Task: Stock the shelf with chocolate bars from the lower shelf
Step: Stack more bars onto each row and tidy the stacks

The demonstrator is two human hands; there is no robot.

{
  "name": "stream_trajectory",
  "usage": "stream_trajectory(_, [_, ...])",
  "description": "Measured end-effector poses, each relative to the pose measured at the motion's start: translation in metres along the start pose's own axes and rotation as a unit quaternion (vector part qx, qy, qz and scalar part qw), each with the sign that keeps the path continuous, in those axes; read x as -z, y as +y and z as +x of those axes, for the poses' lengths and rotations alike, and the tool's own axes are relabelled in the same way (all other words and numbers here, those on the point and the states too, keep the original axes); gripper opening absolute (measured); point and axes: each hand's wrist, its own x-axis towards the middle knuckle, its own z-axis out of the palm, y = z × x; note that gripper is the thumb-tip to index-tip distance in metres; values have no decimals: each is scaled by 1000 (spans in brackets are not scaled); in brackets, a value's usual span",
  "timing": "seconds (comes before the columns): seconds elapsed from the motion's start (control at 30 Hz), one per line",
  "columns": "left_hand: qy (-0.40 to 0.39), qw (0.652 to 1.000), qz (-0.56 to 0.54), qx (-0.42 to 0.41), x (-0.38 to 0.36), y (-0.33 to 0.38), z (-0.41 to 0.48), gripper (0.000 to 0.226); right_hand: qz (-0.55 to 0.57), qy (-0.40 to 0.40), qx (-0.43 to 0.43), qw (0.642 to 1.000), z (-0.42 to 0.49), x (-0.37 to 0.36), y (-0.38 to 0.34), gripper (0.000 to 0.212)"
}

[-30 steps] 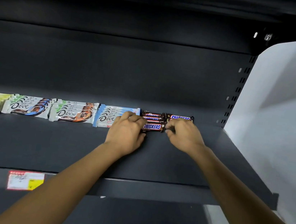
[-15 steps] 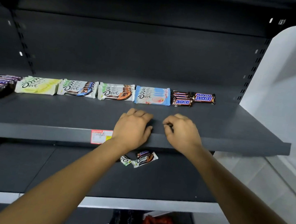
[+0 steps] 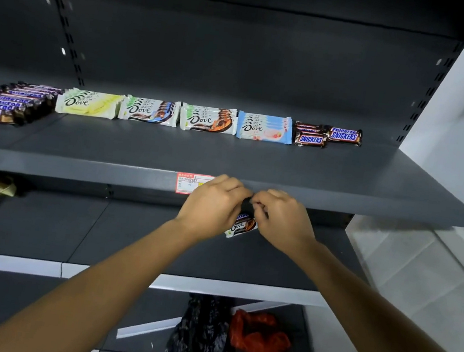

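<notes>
Both hands meet just under the front lip of the upper shelf (image 3: 339, 202). I see my left hand (image 3: 213, 207) curled, knuckles up, fingers bent down toward a small heap of bars (image 3: 240, 225) on the lower shelf (image 3: 70, 228); my right hand (image 3: 281, 217) is curled the same way, its fingertips (image 3: 256, 205) nearly meeting the left's. The heap lies between and just below the two hands, mostly covered by them. A glossy white Dove wrapper with brown and orange print pokes out under my left palm, with a blue-lettered wrapper edge above it. Fingers of both hands seem closed on the heap, but I cannot tell whether either truly grips a bar.

Beyond and above my hands, on the upper shelf, flat shiny packs lie in a row: a yellow Dove stack (image 3: 88, 103) far left of my left hand, then a blue-brown stack (image 3: 148, 111), an orange-brown stack (image 3: 208, 119), and a pale blue stack (image 3: 265, 128) straight ahead. Right of these, beyond my right hand, short brown Snickers bars (image 3: 327, 136) lie side by side. More Snickers (image 3: 7, 103) fan out far left. Both shelves are matte dark metal, flat and smooth. A red-and-yellow price tag (image 3: 190, 183) sits on the lip, touching my left knuckles in view.
</notes>
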Motion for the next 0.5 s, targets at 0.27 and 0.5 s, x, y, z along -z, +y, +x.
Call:
stream_trajectory(0.27, [-24, 1000, 7, 17, -37, -13, -41, 27, -8, -127, -33, 991, -35, -42, 5, 17])
stream_trajectory(0.5, [-153, 974, 5, 166, -103, -45, -62, 39, 1, -277, -102, 955, -48, -106, 43, 31])
